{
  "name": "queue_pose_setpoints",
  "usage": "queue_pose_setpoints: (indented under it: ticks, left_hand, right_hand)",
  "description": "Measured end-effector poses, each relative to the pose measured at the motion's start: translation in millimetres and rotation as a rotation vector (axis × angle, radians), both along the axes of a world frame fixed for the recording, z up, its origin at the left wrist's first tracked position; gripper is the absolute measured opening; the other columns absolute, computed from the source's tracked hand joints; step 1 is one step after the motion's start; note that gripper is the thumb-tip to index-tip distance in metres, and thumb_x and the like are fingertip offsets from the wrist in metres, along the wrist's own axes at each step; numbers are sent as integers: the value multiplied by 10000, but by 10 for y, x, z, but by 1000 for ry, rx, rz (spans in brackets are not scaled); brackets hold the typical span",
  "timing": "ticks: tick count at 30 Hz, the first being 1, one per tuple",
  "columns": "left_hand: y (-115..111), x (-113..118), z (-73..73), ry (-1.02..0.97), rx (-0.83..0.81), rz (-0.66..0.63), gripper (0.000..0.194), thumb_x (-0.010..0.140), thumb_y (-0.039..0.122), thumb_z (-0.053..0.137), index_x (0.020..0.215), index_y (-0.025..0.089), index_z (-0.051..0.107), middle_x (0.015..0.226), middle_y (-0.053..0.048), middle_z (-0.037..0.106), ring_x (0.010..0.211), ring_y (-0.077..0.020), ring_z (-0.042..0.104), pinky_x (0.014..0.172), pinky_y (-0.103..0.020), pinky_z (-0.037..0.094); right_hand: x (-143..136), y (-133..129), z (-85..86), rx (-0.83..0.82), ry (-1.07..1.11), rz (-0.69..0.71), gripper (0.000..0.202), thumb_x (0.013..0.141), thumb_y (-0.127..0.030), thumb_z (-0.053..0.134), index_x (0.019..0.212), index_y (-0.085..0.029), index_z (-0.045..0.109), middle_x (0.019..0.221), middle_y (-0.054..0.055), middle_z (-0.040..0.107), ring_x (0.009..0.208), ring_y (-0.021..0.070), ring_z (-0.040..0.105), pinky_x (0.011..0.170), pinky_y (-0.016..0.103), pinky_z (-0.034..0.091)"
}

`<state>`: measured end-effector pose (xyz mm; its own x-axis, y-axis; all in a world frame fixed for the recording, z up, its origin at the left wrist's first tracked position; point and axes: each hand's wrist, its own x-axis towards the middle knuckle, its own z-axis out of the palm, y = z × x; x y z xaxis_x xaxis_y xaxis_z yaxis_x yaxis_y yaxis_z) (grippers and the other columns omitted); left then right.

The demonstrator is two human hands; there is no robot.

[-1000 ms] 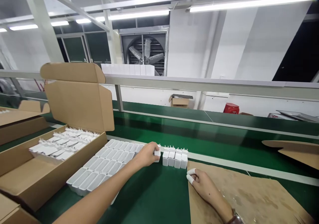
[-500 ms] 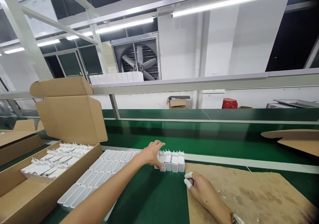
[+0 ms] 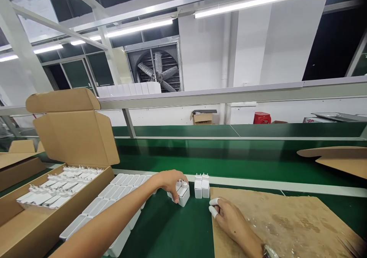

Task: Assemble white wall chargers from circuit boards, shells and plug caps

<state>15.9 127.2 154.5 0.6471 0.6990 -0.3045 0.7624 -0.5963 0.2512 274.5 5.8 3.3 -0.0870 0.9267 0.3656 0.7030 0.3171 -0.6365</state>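
Brown cardboard sheet lies flat on the green belt, nearest the camera on the right, and the right hand rests on its left edge. That hand holds nothing; its fingers are curled loosely together, and two of the fingertips wear white covers that point toward the chargers.

Just left of the sheet's corner, the left hand is closed around a small cluster of white chargers, thumb and fingers clamped on them; the cluster is tilted with its prongs leaning away. Two more chargers stand upright on the belt, prongs up, just beyond the sheet's far left corner and a little apart from the held ones.

Left of the sheet and under the left forearm sits a white tray of empty slots. Further left again, an open cardboard box holds rows of chargers lying flat, its lid standing up behind them.

Beyond the sheet a pale strip crosses the belt, then a grey rail. Far behind it a big wall fan, a small carton and a red stool are visible.
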Motion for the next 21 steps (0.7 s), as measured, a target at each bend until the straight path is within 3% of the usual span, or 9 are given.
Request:
queue_pose_setpoints:
  ticks: [2,4,7,9,12,15,18,21]
  left_hand:
    - [-63,-73,-2,-19,29,19,1103,313,434,1037,1350,420,661,1529,-64,525,1403,-440,482,1055,-515,502]
    - [-115,-118,-9,-36,62,51,1148,322,431,1043,1391,417,626,1582,-85,445,1444,-462,414,1062,-559,489]
    - [-157,-162,-14,-64,57,59,943,406,389,1044,1286,347,709,1405,-102,591,1335,-437,541,1085,-540,475]
    - [-177,-191,-15,-93,40,63,887,459,346,1034,1285,338,712,1383,-85,606,1286,-400,601,1093,-489,482]
    - [-235,-228,-23,-131,44,146,1218,465,371,1029,1545,369,464,1591,-104,424,1352,-407,566,1105,-471,484]
    - [-352,-227,-61,-123,58,318,1592,424,503,1023,1682,255,78,1677,-257,240,1437,-494,463,1145,-559,433]
    - [-504,-157,-138,-100,23,467,1681,461,639,975,1670,153,-87,1676,-378,140,1481,-543,374,1159,-623,396]
    - [-595,-35,-261,-109,-7,545,1706,459,666,965,1660,197,-152,1678,-369,157,1473,-557,375,1150,-660,401]
  right_hand:
    - [4,-2,2,-2,-5,16,222,915,-303,505,923,-239,717,903,65,724,814,263,665,759,387,486]
    - [5,-7,7,-4,-13,24,230,920,-315,498,914,-239,715,879,63,713,809,264,662,751,385,480]
    - [2,-16,17,-7,-20,19,240,917,-327,492,923,-236,713,894,73,715,826,273,664,764,392,483]
    - [-2,-19,23,-12,-22,16,247,913,-331,487,928,-235,715,903,77,720,826,274,667,774,395,491]
    - [-5,-17,23,-20,-25,19,268,912,-345,479,942,-239,723,901,75,725,816,271,669,782,396,502]
    - [12,-18,-16,-25,-32,31,323,914,-388,463,1007,-233,730,924,91,737,856,293,681,819,424,521]
    - [69,-6,-133,-38,-21,67,365,886,-436,480,1041,-238,744,989,120,762,924,325,710,872,448,548]
    - [144,63,-306,-87,34,65,335,804,-464,555,1001,-290,762,969,112,788,909,331,741,832,413,592]
